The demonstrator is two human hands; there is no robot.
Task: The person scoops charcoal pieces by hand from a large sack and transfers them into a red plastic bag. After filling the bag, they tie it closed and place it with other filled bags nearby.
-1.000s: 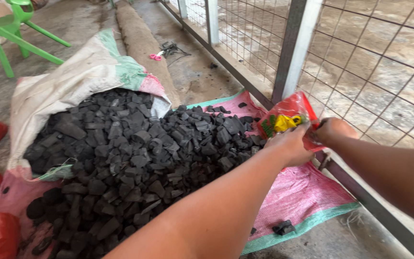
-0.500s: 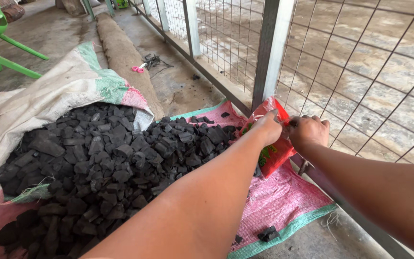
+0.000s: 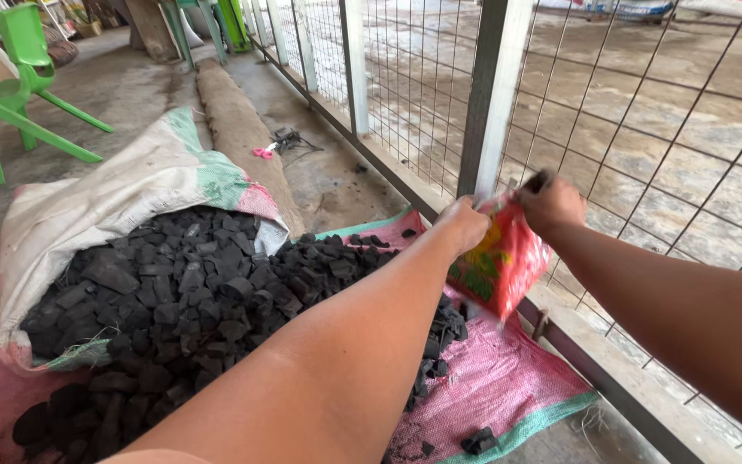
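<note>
Both hands pinch the top edge of a crinkled red plastic bag with yellow and green print (image 3: 501,262), right of centre: the left hand (image 3: 464,222) grips its left corner, the right hand (image 3: 550,203) its right corner. The bag hangs over a pink woven sheet (image 3: 508,387). To its left lies a pile of lumpy black charcoal (image 3: 182,292) spilling from a white woven sack (image 3: 113,198). A grey wire mesh fence (image 3: 646,112) stands just behind.

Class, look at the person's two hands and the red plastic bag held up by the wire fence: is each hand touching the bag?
Touching. The head view shows the left hand and the right hand each pinching the top edge of the red bag, which hangs between them above the charcoal pile.
</note>
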